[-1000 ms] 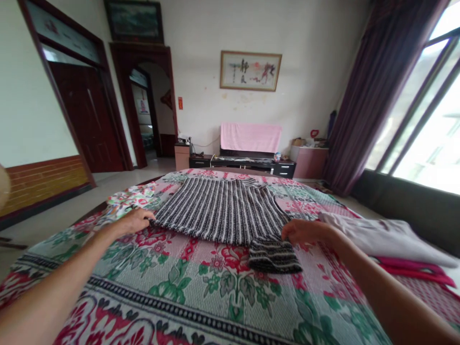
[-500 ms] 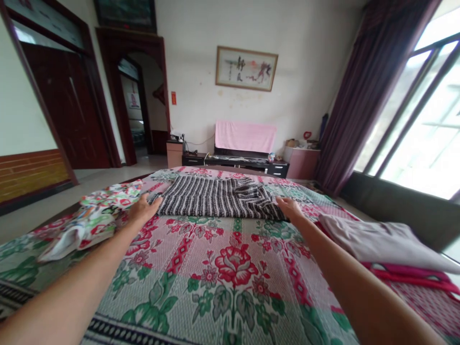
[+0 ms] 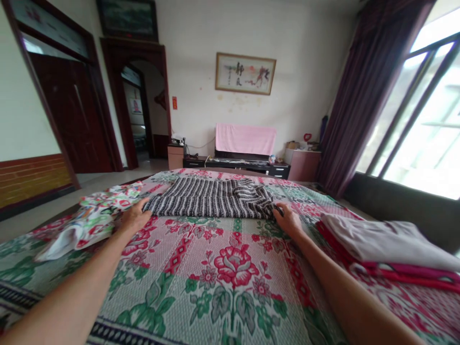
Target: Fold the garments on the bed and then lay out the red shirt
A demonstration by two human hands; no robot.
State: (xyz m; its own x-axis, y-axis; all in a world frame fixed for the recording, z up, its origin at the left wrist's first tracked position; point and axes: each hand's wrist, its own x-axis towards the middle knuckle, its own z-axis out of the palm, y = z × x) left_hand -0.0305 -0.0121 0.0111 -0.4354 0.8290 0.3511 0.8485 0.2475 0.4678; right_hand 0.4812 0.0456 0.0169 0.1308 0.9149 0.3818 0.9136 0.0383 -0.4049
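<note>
A black-and-white striped garment [image 3: 212,199] lies folded in half across the far part of a floral bedspread [image 3: 230,282]. My left hand [image 3: 134,216] pinches its near left corner. At the near right corner, my right hand [image 3: 289,219] grips the folded edge. Both arms reach forward over the bed.
A crumpled floral cloth [image 3: 91,218] lies to the left of my left hand. Folded pale and pink clothes [image 3: 381,244] are stacked at the right. Beyond the bed stand a low TV cabinet [image 3: 247,165] draped in pink, doorways on the left, and curtains with a window on the right.
The garment's near half and sleeve were folded up onto its far half. Both hands followed the fold forward, then drew back slightly to grip the near corners.
</note>
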